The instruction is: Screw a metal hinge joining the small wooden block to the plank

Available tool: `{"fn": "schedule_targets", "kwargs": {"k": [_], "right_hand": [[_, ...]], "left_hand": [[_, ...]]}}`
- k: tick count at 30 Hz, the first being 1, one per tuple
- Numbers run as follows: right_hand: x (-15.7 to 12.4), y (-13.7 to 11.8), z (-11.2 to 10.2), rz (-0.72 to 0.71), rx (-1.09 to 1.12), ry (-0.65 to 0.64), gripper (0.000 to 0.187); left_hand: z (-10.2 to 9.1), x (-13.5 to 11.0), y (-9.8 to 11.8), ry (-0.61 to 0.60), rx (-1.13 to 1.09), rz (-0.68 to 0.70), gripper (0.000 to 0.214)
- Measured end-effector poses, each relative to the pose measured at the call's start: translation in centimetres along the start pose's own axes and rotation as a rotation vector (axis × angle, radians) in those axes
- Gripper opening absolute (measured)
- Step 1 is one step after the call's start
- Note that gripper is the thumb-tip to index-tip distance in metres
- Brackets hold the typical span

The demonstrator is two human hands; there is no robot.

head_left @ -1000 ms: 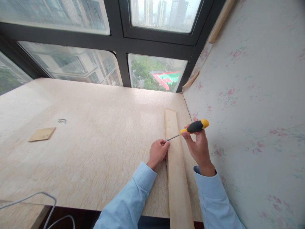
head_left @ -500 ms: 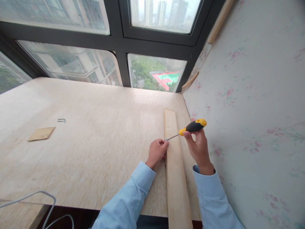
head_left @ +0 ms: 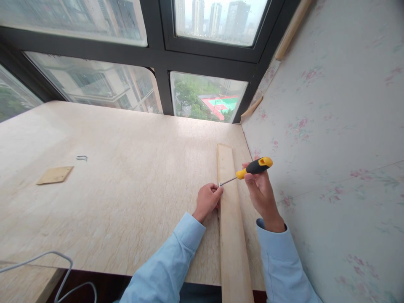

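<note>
In my right hand (head_left: 261, 191) is a screwdriver (head_left: 257, 166) with a yellow and black handle, tilted so its thin shaft runs down to the left. The shaft's tip meets a small metal piece at the left edge of a long wooden board (head_left: 232, 227). My left hand (head_left: 209, 200) is closed at that same edge, thumb and fingers pinched around the spot by the tip. What exactly the left fingers hold is too small and partly hidden to make out. The board lies lengthwise, its near end reaching past the counter's front edge.
On the left of the marble-patterned counter (head_left: 132, 189) lie a small wooden plate (head_left: 55, 175) and some metal screws or pins (head_left: 81, 158). A pale cable (head_left: 57, 253) loops at the lower left. Flowered wallpaper (head_left: 334, 168) covers the right wall; dark-framed windows (head_left: 159, 59) stand behind.
The fingers of my right hand have shifted on the screwdriver handle, which has turned slightly. The tip and my left hand stay at the same place on the board.
</note>
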State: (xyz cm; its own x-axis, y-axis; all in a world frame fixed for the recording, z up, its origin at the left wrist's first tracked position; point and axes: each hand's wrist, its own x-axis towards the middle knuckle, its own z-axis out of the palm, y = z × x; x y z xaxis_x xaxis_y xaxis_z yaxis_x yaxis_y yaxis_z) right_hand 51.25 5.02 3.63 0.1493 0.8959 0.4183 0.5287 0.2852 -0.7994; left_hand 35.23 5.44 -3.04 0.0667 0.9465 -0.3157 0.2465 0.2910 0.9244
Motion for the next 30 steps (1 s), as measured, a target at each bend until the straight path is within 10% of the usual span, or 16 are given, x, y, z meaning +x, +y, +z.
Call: {"fn": "schedule_targets", "kwargs": {"k": [6,13,20,26,30], "right_hand": [[-0.2,-0.7,0.0,0.003,0.317,-0.205,0.059],[-0.1,-0.2,0.0,0.028,-0.068,0.139,0.071],[0.2,-0.6,0.0,0.016,0.395,-0.115,0.056],[0.4,0.5,-0.2,0.057,0.048,0.154,0.066],[0.3,0.5,0.0,0.02,0.227,0.007,0.069]], "left_hand": [[0.1,0.0,0.0,0.014,0.01,0.001,0.022],[0.2,0.1,-0.4,0.04,0.012,0.028,0.026],[0.4,0.2,-0.5,0.063,0.025,0.05,0.026],[0.3,0.1,-0.4,0.054,0.026,0.047,0.026],[0.3,0.2,-0.4,0.063,0.036,0.051,0.025]]}}
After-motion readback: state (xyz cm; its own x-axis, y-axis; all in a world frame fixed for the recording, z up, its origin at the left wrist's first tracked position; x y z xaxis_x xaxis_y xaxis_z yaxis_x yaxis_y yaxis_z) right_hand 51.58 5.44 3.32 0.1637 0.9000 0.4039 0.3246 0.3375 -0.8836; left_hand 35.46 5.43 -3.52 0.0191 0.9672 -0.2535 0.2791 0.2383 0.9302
